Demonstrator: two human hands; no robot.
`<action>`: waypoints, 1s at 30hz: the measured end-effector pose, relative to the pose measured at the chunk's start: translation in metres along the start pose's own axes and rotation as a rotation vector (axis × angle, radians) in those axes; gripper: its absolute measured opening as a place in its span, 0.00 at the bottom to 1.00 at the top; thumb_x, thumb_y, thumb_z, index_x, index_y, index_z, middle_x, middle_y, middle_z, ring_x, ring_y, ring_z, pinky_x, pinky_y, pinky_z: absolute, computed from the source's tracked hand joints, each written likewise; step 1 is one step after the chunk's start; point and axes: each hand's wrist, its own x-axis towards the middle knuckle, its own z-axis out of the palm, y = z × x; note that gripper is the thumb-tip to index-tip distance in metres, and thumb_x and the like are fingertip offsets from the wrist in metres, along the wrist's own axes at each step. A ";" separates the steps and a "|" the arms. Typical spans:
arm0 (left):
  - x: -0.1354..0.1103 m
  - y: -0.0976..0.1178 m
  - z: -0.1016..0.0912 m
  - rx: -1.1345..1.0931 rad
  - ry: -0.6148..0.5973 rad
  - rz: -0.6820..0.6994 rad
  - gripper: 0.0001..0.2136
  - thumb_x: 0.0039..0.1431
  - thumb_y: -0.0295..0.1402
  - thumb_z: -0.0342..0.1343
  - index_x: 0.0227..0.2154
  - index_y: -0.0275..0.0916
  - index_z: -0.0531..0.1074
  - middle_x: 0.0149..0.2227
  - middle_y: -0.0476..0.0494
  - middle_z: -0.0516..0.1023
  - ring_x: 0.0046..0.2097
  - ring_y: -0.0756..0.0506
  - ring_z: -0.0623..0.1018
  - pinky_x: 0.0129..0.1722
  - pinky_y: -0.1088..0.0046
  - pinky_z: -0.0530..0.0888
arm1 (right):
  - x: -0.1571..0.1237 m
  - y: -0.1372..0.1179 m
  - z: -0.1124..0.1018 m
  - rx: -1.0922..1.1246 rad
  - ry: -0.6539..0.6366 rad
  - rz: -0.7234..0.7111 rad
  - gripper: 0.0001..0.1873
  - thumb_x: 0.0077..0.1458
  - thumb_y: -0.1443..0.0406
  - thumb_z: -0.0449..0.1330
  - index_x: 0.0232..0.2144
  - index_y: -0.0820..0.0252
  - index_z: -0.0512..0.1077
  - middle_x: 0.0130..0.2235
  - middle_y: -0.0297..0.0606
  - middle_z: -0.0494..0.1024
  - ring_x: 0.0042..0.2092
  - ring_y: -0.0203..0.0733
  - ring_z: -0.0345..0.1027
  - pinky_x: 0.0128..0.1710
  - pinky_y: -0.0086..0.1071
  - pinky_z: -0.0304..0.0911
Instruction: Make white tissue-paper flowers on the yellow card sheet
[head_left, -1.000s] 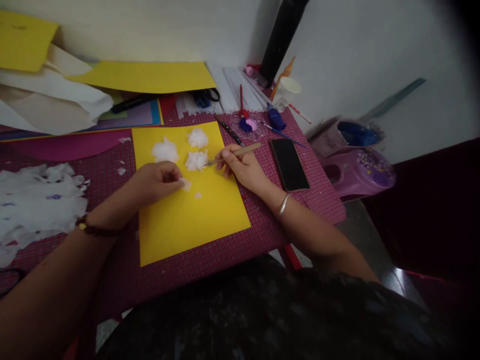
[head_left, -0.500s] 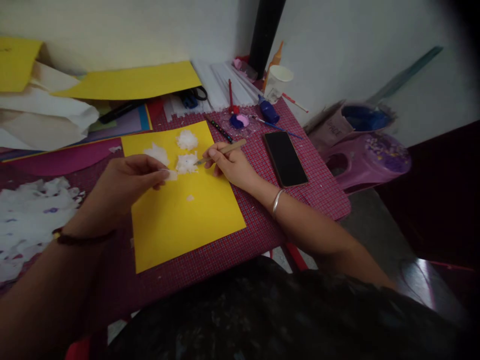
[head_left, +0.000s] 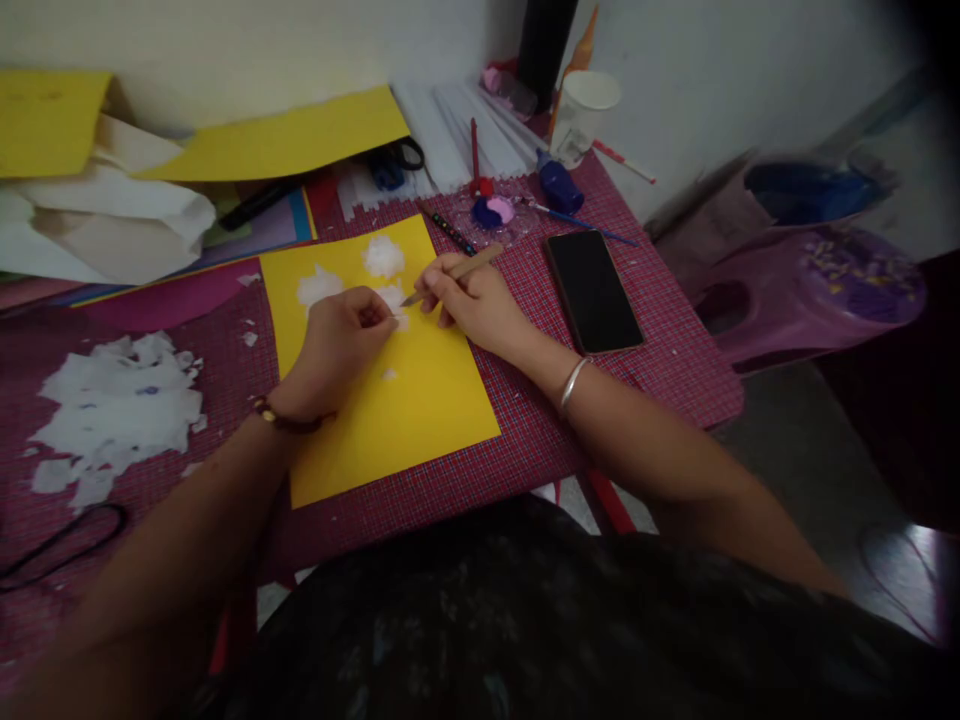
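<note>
A yellow sheet of card (head_left: 390, 400) lies on the pink checked table. White tufts of torn tissue (head_left: 383, 256) are stuck near its far edge, and a tiny white scrap (head_left: 388, 374) lies lower down. My left hand (head_left: 337, 345) is curled over the middle tuft, its fingers pinched on a small white piece of tissue. My right hand (head_left: 472, 305) grips a thin wooden-handled brush (head_left: 457, 272) like a pen, its tip pointing at the same tuft beside my left fingers.
A heap of torn white tissue (head_left: 116, 405) lies at the left. A black phone (head_left: 592, 290) rests right of the card. Behind it are a paint palette (head_left: 495, 215), blue bottle (head_left: 556, 183), white cup (head_left: 585, 110), scissors (head_left: 397, 165) and stacked coloured paper (head_left: 285, 145). A purple stool (head_left: 817, 295) stands right of the table.
My left hand, which was lifted with a white tissue piece, has come down onto the middle tuft beside the brush tip. The right hand has stayed in place. The camera has tipped down.
</note>
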 end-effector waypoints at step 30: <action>0.008 -0.013 0.005 -0.234 -0.044 0.011 0.05 0.47 0.26 0.60 0.26 0.43 0.72 0.23 0.52 0.73 0.27 0.46 0.71 0.30 0.69 0.67 | -0.024 0.018 0.010 -0.223 -0.032 -0.082 0.12 0.72 0.59 0.59 0.43 0.56 0.81 0.43 0.39 0.84 0.35 0.37 0.75 0.39 0.33 0.73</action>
